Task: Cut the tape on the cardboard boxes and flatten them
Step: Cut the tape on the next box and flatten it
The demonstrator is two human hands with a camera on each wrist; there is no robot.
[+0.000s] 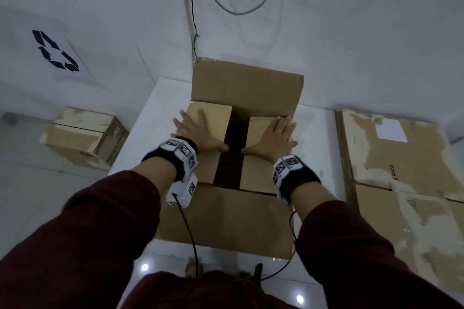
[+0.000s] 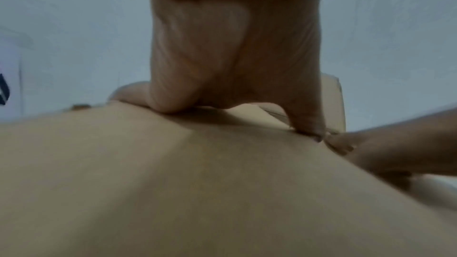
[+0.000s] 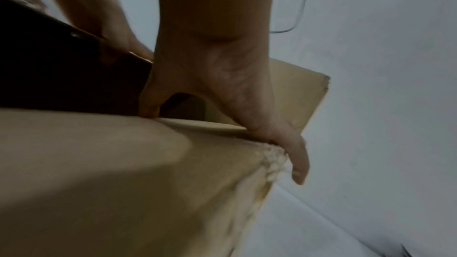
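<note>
The box [image 1: 227,133] is plain brown cardboard, open at the top, standing on a white table [image 1: 148,118] against the wall. Its two inner flaps are folded down flat, with a dark gap between them showing the unlit inside. The far flap [image 1: 247,88] stands upright beyond the fingertips, and the near flap [image 1: 226,221] hangs outward toward the person, below the wrists. The left hand [image 1: 198,130] lies flat on the left inner flap, fingers straight and spread, thumb reaching toward the gap; it grasps nothing. The right hand [image 1: 272,138] lies the same way on the right inner flap, palm down, fingers straight, thumb pointing at the gap and nearly meeting the other thumb. In the right wrist view the little finger [image 3: 300,165] hangs over the box's outer edge, where the cardboard surface is torn pale and rough. In the left wrist view the palm [image 2: 230,46] presses on the flap, blurred. Left of the left hand, on the floor, stands a smaller box [image 1: 82,135] with peeled patches. Right of the right hand lie flattened boxes [image 1: 406,168], their faces torn pale. A recycling sign [image 1: 57,54] sits on the wall, and cables [image 1: 238,5] hang above.
</note>
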